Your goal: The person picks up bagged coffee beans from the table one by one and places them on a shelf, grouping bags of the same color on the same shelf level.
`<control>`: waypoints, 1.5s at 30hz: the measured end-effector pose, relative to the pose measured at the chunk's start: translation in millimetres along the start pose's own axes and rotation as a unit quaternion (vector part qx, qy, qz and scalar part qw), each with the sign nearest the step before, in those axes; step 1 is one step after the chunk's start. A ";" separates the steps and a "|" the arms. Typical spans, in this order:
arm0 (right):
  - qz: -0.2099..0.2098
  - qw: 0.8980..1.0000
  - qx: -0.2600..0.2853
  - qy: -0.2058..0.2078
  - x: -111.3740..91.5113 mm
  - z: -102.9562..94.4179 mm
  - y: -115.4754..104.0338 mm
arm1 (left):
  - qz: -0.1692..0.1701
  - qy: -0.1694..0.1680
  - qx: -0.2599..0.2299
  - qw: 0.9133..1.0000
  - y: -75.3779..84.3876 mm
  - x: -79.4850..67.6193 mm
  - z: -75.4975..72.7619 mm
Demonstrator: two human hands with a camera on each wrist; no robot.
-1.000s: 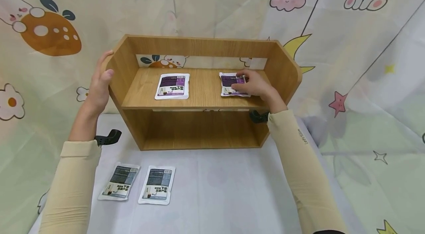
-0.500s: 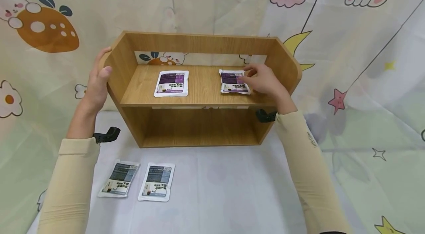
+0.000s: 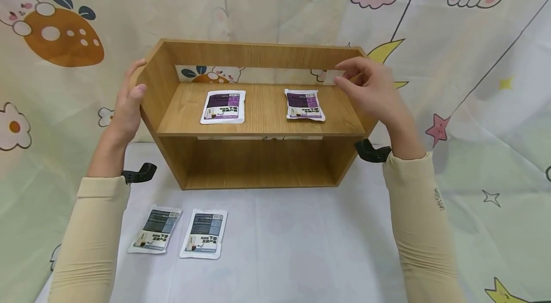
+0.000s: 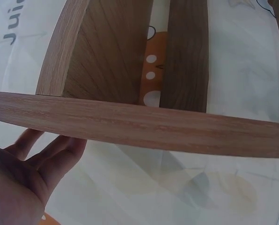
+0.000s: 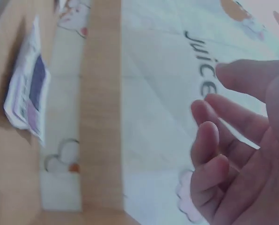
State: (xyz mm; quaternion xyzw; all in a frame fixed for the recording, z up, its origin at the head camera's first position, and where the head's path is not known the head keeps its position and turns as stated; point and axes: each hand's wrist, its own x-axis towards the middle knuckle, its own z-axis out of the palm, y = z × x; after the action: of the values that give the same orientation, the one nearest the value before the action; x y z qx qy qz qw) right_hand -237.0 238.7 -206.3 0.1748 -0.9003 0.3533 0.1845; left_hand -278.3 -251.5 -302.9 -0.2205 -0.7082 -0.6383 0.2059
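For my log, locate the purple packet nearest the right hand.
In the head view, the packet lies on the upper shelf, right of the other purple packet, left of the right hand.

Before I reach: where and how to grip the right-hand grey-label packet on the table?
Probably pinch the right long edge of the grey-label packet, coming from the right. It lies flat, label up, and that side meets only the white table; the neighbouring packet sits close on its left.

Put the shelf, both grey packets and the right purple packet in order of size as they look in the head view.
1. Shelf
2. Left grey packet and right grey packet: too alike to rank
3. Right purple packet
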 end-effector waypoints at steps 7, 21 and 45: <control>0.028 0.989 0.097 0.106 -7.1 -45.4 14.5 | -0.006 0.004 -0.040 0.999 -0.8 0.7 -1.5; 0.063 0.930 0.342 0.120 -21.5 -52.6 67.8 | -0.013 0.004 -0.008 1.000 2.9 3.1 -1.9; -0.035 0.903 0.426 -0.048 -36.8 -12.3 114.8 | 0.028 -0.008 -0.054 0.998 -4.3 4.3 -1.3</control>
State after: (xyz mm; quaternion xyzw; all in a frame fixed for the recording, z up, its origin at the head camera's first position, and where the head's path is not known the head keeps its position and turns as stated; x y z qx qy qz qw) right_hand -253.5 333.2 -280.4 0.2847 -0.6650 0.6877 0.0615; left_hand -284.2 -253.0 -303.8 -0.2559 -0.6679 -0.6678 0.2063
